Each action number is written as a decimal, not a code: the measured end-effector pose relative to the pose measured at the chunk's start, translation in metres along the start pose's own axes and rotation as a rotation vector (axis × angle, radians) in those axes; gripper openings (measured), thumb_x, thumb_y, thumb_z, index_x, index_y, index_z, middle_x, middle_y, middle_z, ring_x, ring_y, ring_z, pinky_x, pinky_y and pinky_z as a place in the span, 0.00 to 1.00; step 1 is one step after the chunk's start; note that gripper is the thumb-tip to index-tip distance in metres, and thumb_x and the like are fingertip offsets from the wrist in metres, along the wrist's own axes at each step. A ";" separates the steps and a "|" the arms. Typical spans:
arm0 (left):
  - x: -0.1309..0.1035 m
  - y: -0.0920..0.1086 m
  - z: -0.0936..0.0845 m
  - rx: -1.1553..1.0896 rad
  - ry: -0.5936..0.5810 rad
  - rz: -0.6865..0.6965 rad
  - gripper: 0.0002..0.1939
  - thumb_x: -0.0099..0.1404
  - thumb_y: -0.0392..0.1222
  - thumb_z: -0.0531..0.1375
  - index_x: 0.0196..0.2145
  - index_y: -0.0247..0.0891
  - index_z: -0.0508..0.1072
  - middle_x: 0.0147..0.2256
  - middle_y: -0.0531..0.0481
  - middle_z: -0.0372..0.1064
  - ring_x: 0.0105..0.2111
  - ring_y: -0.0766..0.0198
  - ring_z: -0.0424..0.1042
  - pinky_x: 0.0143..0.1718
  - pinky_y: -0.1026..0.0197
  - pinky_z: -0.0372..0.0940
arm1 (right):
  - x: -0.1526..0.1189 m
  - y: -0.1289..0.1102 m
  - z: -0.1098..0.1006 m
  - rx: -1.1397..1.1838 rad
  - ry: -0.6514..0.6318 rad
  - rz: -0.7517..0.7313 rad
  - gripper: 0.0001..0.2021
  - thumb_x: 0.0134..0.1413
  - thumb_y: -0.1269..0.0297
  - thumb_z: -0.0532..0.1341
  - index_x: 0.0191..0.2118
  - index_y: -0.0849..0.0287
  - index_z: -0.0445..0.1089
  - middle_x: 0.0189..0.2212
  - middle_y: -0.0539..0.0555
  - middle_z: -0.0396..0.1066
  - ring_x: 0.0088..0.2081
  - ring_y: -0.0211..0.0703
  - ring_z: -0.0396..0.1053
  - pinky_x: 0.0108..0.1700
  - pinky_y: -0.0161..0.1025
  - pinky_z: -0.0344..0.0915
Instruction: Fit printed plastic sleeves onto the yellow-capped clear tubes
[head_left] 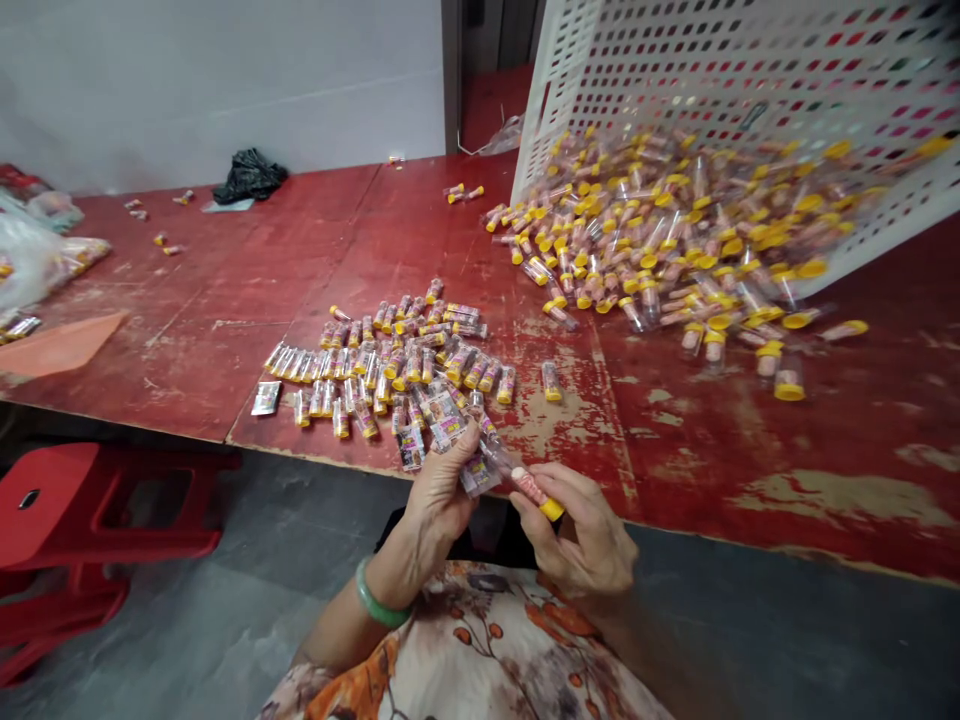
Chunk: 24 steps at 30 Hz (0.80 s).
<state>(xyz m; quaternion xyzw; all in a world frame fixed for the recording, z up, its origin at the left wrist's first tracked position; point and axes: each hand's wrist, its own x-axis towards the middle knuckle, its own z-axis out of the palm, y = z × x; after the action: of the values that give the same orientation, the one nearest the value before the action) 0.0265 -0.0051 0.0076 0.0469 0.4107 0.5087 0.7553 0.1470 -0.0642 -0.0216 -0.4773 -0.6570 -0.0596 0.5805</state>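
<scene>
Fingers of the right hand (592, 540) pinch a yellow-capped tube (531, 487) (pink inside) close to printed packets (478, 474) pinched in the left hand's (437, 492) grip, by the tabletop's (675, 440) front edge.

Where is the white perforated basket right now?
Head view, upper right: the white perforated basket sits tipped on the red table, yellow-capped tubes spilling from its mouth, beyond the right hand.
</scene>
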 end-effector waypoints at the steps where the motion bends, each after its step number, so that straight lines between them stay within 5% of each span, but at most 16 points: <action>1: 0.001 0.000 -0.002 0.004 0.001 -0.014 0.14 0.46 0.37 0.71 0.32 0.33 0.74 0.28 0.52 0.73 0.23 0.66 0.71 0.27 0.63 0.69 | -0.001 0.001 0.001 -0.025 0.001 -0.010 0.22 0.45 0.76 0.67 0.49 0.62 0.66 0.38 0.58 0.74 0.39 0.44 0.75 0.37 0.38 0.74; 8: 0.005 0.002 -0.002 0.003 0.004 0.085 0.15 0.46 0.37 0.71 0.33 0.34 0.74 0.29 0.51 0.75 0.26 0.66 0.72 0.32 0.62 0.69 | -0.004 0.005 0.000 -0.267 -0.127 -0.288 0.24 0.46 0.73 0.68 0.51 0.60 0.66 0.40 0.57 0.75 0.37 0.41 0.75 0.37 0.35 0.73; 14: 0.004 0.001 -0.001 0.000 -0.029 0.064 0.15 0.47 0.36 0.71 0.34 0.33 0.74 0.29 0.51 0.74 0.24 0.67 0.71 0.29 0.64 0.69 | 0.001 0.000 0.008 -0.001 0.020 0.020 0.22 0.47 0.76 0.66 0.49 0.59 0.67 0.37 0.56 0.75 0.38 0.43 0.74 0.38 0.39 0.74; 21: 0.007 0.001 -0.002 0.018 -0.016 0.076 0.12 0.48 0.35 0.69 0.33 0.33 0.74 0.28 0.51 0.74 0.25 0.67 0.72 0.31 0.63 0.68 | -0.004 0.004 0.003 -0.266 -0.107 -0.234 0.31 0.43 0.76 0.69 0.56 0.63 0.62 0.39 0.59 0.76 0.38 0.42 0.75 0.39 0.35 0.73; 24: 0.004 -0.001 -0.002 0.073 -0.034 0.171 0.14 0.49 0.36 0.69 0.34 0.35 0.74 0.29 0.52 0.75 0.27 0.67 0.72 0.33 0.64 0.67 | -0.004 0.002 0.006 -0.232 -0.047 -0.157 0.30 0.45 0.74 0.68 0.56 0.60 0.63 0.39 0.58 0.76 0.38 0.42 0.75 0.38 0.35 0.73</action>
<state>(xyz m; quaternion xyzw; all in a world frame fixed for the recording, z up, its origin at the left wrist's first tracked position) 0.0265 -0.0032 0.0036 0.1177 0.4104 0.5551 0.7138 0.1434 -0.0613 -0.0274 -0.4896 -0.6946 -0.1693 0.4992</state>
